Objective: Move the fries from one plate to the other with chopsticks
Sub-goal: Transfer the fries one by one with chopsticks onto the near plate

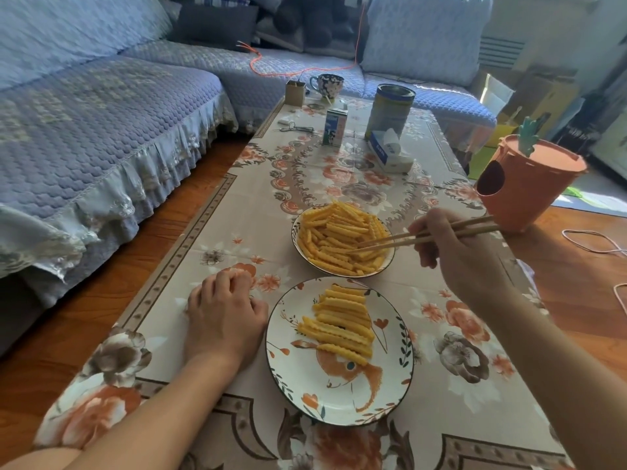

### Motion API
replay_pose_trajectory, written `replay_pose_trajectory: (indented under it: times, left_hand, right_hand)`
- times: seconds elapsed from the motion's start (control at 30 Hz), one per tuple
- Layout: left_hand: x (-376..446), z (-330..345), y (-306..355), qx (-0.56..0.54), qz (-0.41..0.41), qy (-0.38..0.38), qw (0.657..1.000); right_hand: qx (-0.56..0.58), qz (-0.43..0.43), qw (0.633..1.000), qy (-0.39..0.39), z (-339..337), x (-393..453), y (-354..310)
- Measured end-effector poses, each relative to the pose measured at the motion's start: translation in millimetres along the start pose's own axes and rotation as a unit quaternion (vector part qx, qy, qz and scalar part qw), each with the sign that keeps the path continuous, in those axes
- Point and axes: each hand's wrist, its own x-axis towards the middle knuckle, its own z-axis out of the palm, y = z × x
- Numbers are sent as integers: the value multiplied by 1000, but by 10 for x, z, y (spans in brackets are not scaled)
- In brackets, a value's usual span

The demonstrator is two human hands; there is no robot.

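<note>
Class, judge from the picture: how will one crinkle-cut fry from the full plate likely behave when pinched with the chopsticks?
The fries lie straight and unbent, so one is probably stiff. Thin, so likely light. The ridged sides may help the chopsticks in the right hand hold, though a hard pinch might snap it.

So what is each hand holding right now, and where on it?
The right hand holds the chopsticks at their upper part, tips in the far plate's fries. The left hand holds nothing, resting on the tablecloth.

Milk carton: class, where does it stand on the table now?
In the head view, the milk carton stands upright at the table's far end, just left of the tall tin.
</note>
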Motion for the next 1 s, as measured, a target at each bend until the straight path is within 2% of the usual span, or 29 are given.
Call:
replay_pose_trajectory:
  times: [0.17,0.33,0.5,0.67,1.0]
  left_hand:
    - [6,11,1,5,1,-4,1000]
    - [6,8,1,7,0,-3,1000]
    - [8,11,-9,11,1,-8,1000]
    - [6,8,-1,8,-1,-9,1000]
    - [4,26,-13,6,-2,-7,1000]
  right_hand:
    - [-64,-29,997,3,193,107,161]
    - [-22,-13,999,26,231,185,154]
    - [-42,6,999,12,276,241,147]
    - [32,-16,997,62,125,126,-25]
    - [11,7,1000,-21,-73,-349,-154]
